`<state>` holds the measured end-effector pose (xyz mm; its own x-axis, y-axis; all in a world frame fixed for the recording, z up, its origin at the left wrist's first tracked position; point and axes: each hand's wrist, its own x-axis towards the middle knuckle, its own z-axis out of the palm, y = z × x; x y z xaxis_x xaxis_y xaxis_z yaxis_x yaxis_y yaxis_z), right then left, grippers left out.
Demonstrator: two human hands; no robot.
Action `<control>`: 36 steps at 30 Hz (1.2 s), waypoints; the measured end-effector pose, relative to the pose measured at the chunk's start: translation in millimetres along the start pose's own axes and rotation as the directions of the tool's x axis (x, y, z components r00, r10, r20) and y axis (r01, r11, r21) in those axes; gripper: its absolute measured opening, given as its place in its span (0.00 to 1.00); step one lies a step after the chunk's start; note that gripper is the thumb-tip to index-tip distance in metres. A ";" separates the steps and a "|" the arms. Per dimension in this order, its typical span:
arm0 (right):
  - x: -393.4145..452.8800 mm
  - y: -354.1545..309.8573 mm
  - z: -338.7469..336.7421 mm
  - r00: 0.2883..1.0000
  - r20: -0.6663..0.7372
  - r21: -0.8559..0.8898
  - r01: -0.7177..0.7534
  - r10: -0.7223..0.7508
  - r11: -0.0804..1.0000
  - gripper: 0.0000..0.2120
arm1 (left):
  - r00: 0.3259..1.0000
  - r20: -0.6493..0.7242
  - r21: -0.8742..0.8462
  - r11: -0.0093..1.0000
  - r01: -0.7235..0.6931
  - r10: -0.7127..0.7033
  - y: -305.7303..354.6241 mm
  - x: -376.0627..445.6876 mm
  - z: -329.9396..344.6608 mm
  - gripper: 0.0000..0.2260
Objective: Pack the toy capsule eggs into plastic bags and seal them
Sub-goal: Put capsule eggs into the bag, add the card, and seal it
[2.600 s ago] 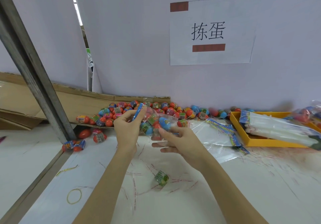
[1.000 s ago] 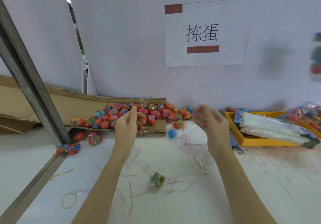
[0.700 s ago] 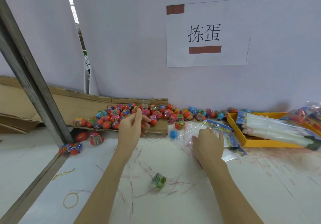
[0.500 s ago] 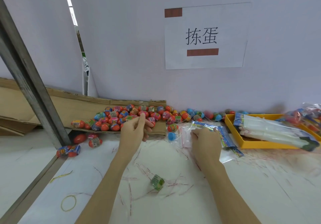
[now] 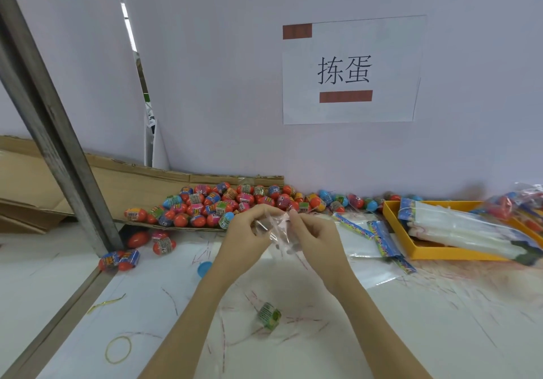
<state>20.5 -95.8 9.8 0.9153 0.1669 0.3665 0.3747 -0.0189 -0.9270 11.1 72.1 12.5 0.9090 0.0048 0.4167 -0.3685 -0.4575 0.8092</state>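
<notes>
A small clear plastic bag [image 5: 279, 231] hangs between my hands above the white table. My left hand [image 5: 246, 231] pinches its left edge and my right hand [image 5: 316, 233] pinches its right edge near the top. The bag looks empty. Behind my hands a heap of colourful capsule eggs [image 5: 211, 205] lies on a cardboard sheet [image 5: 123, 184]. More eggs [image 5: 332, 199] line the wall. Loose empty bags with printed headers [image 5: 370, 234] lie flat to the right of my right hand.
A yellow tray [image 5: 423, 253] at the right holds a bundle of bags [image 5: 458, 226]. Filled bags [image 5: 517, 202] lie at the far right. A slanted metal post [image 5: 55, 131] stands at the left. A green label wrapper [image 5: 269, 315], a blue half shell [image 5: 204, 268] and a rubber band [image 5: 117, 349] lie on the table.
The filled bag went off to the right. My right hand took a fresh bag from the loose pile, and both hands now hold it up in front of the eggs.
</notes>
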 end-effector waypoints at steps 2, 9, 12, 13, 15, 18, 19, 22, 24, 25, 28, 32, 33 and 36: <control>0.0 0.4 3.0 0.999 -0.002 -0.027 -0.053 0.053 0.998 0.23 | 0.997 -0.074 0.020 1.000 -0.021 0.022 0.3 -1.2 -0.7 0.10; 0.7 0.8 2.9 0.995 -0.057 0.012 -0.080 0.081 0.997 0.24 | 0.968 -0.234 0.051 0.993 0.105 -0.090 -4.5 1.7 -4.1 0.03; 2.1 5.8 -2.1 0.993 -0.120 -0.200 -0.023 -0.002 0.979 0.08 | 0.962 -0.258 0.072 0.991 0.114 -0.092 -6.4 2.0 -6.6 0.03; 2.6 8.7 -3.2 0.989 -0.151 -0.248 -0.035 -0.003 0.968 0.07 | 0.960 -0.267 0.090 0.989 0.115 -0.088 -6.6 2.1 -7.4 0.03; 3.1 13.3 -5.7 0.976 -0.217 -0.290 -0.093 0.029 0.953 0.09 | 0.955 -0.290 0.123 0.986 0.110 -0.070 -7.0 2.4 -8.7 0.04; 4.5 20.0 -13.5 0.961 -0.268 -0.419 -0.178 0.066 0.891 0.11 | 0.926 -0.373 0.143 0.983 0.118 -0.056 -9.2 1.9 -10.7 0.06; 5.5 22.5 -15.9 0.964 -0.254 -0.504 -0.205 0.083 0.839 0.11 | 0.913 -0.403 0.141 0.982 0.126 -0.059 -10.4 1.7 -12.4 0.06; 6.5 24.7 -17.2 0.963 -0.227 -0.785 -0.269 0.145 0.558 0.17 | 0.876 -0.474 0.111 0.982 0.153 -0.083 -11.6 2.0 -17.8 0.06; 8.0 22.9 -16.3 0.966 -0.244 -0.810 -0.253 0.089 0.529 0.16 | 0.866 -0.490 0.079 0.985 0.151 -0.093 -10.6 2.6 -18.7 0.06; 7.9 20.2 -15.0 0.967 -0.250 -0.777 -0.227 0.042 0.587 0.15 | 0.867 -0.488 0.058 0.988 0.144 -0.098 -10.6 2.7 -18.7 0.06; 5.9 16.6 -11.0 0.955 -0.282 -0.589 -0.092 -0.097 0.803 0.15 | 0.894 -0.436 -0.007 0.993 0.114 -0.106 -9.0 3.3 -18.6 0.05; 4.6 12.4 -11.3 0.944 -0.282 -0.541 -0.011 -0.169 0.841 0.05 | 0.934 -0.351 -0.004 0.998 0.069 -0.066 -3.4 2.9 -15.7 0.05; 5.2 12.5 -11.8 0.951 -0.273 -0.525 -0.021 -0.145 0.851 0.04 | 0.939 -0.338 -0.020 0.998 0.063 -0.066 -2.3 2.9 -14.6 0.06; 4.0 14.7 -9.3 0.975 -0.219 -0.353 -0.103 0.025 0.930 0.03 | 0.944 -0.292 -0.200 0.975 0.097 -0.153 0.1 2.7 -13.4 0.07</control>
<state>31.0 -104.5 -1.7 0.9345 -0.0539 0.3518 0.3059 -0.3832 -0.8715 11.0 84.0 19.3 0.8577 0.3346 0.3903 -0.3103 -0.2682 0.9120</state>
